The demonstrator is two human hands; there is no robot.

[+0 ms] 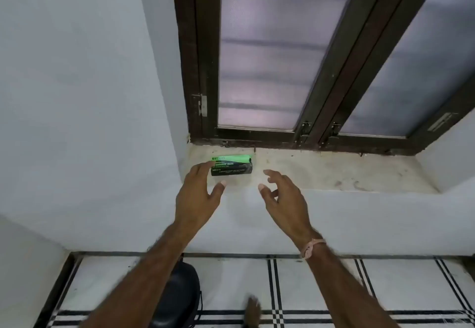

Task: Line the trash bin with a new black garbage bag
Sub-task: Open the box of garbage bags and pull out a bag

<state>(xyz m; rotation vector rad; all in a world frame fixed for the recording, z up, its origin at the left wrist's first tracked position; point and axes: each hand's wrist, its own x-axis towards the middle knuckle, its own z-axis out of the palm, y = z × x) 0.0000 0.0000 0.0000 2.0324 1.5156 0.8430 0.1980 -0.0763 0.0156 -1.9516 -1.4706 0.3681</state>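
Your forearms fill the foreground over the tiled floor [334, 289]; dark bin [177, 294] sits by your L arm, approx 7 o'clock. Left hand [198, 194] fingers spread, tips at the garbage bag roll [231, 165] edge, not gripping. Right hand [285, 196] spread, empty, near roll. Roll lies on window sill [334, 170], 12 o'clock.

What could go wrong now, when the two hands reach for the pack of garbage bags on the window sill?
1. The left hand comes in from the side of the garbage bag pack; a nudge might push it toward the window frame.
2. The right hand is open and apart from the pack, so a one-handed grab may slip.
3. The black bin stands by the feet and may be kicked.
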